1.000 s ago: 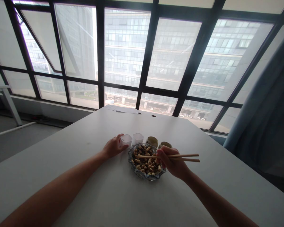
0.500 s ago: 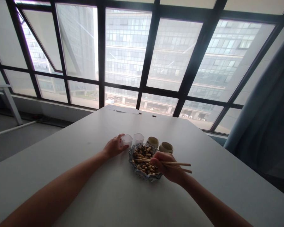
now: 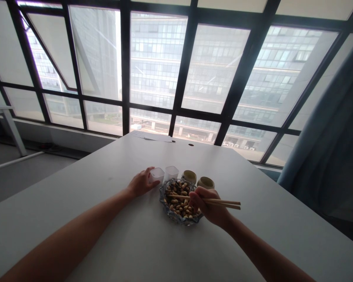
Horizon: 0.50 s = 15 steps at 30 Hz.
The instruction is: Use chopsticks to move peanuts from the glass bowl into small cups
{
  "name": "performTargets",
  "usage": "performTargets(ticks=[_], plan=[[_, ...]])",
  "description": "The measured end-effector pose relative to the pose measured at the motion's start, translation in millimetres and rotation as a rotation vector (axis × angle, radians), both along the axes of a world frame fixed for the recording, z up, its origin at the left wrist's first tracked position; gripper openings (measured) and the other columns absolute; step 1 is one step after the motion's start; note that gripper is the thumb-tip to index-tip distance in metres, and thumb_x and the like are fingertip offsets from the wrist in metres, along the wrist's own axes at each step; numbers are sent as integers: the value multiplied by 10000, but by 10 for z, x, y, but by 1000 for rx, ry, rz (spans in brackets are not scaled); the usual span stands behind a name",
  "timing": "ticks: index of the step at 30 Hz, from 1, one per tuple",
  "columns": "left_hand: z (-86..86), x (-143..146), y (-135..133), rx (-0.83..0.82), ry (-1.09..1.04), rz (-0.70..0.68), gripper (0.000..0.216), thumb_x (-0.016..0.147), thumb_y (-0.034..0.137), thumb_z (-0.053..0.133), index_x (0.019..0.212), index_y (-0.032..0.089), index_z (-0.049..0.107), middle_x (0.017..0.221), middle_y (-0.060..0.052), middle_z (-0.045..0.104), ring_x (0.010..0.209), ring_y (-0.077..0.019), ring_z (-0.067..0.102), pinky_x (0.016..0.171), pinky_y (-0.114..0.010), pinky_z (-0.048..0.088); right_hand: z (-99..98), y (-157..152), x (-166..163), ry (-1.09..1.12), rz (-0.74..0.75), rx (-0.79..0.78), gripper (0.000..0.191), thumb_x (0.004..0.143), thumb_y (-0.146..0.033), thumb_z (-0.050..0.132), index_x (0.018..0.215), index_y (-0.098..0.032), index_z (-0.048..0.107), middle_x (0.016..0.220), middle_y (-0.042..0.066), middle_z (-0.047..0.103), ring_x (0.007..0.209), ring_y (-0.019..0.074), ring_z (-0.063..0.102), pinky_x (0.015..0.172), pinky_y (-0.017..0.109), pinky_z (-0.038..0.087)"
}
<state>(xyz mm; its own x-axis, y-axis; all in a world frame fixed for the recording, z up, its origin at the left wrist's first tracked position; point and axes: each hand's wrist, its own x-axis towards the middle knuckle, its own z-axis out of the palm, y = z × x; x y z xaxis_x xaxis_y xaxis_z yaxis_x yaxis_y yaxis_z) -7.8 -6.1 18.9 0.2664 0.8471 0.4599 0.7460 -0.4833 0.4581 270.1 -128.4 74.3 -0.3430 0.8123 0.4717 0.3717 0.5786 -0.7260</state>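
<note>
My right hand point(image 3: 208, 203) is closed around a pair of wooden chopsticks point(image 3: 223, 203), whose tips reach over the nuts point(image 3: 181, 203) in a scalloped glass bowl point(image 3: 164, 205). Those look like peanuts, with darker pieces I cannot make out at the bowl's back left. Whether the tips pinch a piece is too small to tell. On the left, the thumb and fingers of my left hand point(image 3: 141, 183) curl about a translucent plastic cup point(image 3: 157, 176) standing on the table. A second translucent cup point(image 3: 172, 172) stands just to its right.
Two olive-green round cups point(image 3: 190, 176) point(image 3: 206, 182) stand behind the bowl on the white table point(image 3: 129, 243). Sheets of paper point(image 3: 153, 136) and two dark round holes lie at the far edge. Windows rise beyond; a blue curtain point(image 3: 326, 129) hangs at the right.
The chopsticks have drawn closer together in my right hand, and their back ends have shifted slightly right. My left hand stays at the cup.
</note>
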Motion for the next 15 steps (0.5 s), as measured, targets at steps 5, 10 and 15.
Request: performTargets(ticks=[5,10,15], plan=[[-1,-3,0,-10,14,2,696,792,557,628,1356,172,490,926,-86,689,854,-260,666,814,-379,515,-2,174,85,389,-193,-204,480,806,-664,646,689,-201,606,521,29,674,372,158,581,344,265,454],[-12,-10,6,-2,9,-2,686,798,550,628,1351,167,493,920,-87,686,857,-262,669,805,-372,514,69,365,328,664,-336,-217,514,709,-694,721,716,-189,627,534,59,697,365,158,573,342,272,463],[-10,-8,2,-5,4,2,680,793,540,636,1352,182,494,913,-76,683,854,-259,671,803,-370,515,212,378,452,666,-331,-84,501,760,-683,684,728,-187,621,498,47,668,360,164,575,345,275,467]])
